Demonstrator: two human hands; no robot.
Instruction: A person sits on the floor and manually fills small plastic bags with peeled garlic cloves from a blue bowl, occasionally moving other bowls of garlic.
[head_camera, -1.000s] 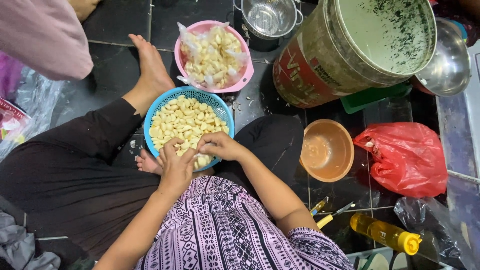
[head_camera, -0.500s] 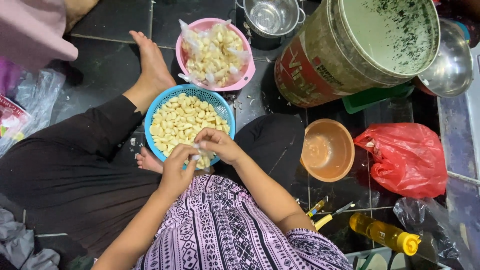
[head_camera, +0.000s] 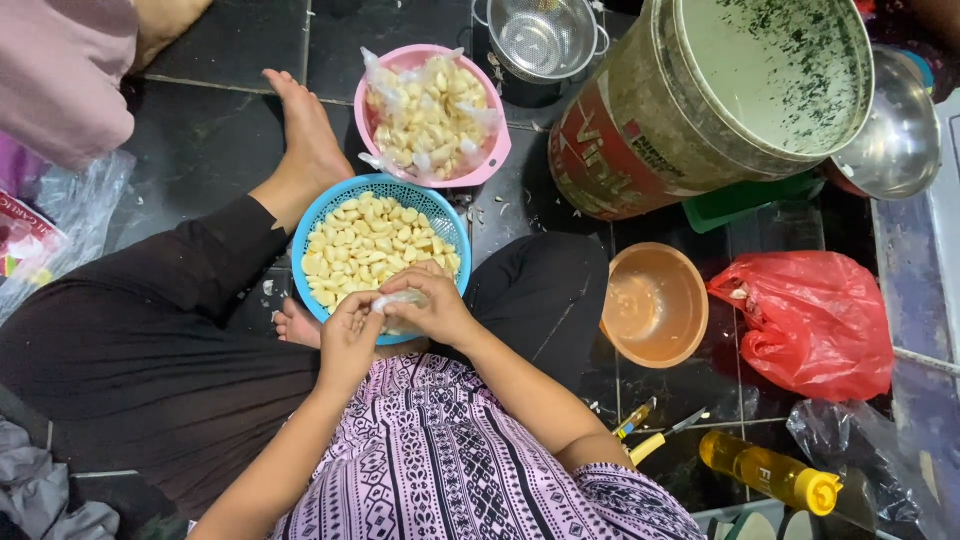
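My left hand (head_camera: 348, 335) and my right hand (head_camera: 432, 303) meet over the near rim of a blue basket (head_camera: 311, 218) full of peeled garlic cloves (head_camera: 370, 245). Both hands pinch one pale garlic clove (head_camera: 397, 299) with loose skin between the fingertips. Just beyond the blue basket stands a pink basket (head_camera: 493, 160) holding unpeeled garlic cloves (head_camera: 428, 115) in papery skins. I sit on the floor with my leg and bare foot (head_camera: 303, 140) stretched past the blue basket.
A large tin drum (head_camera: 700, 100) stands at the back right, with a steel strainer (head_camera: 545, 35) and a steel bowl (head_camera: 895, 135) near it. An orange bowl (head_camera: 655, 305), red plastic bag (head_camera: 815, 320), yellow bottle (head_camera: 770, 472) and small knives (head_camera: 655, 432) lie to my right.
My hands stay together at the basket's near rim, fingers working the clove slightly. The view has shifted a little; nothing else moved.
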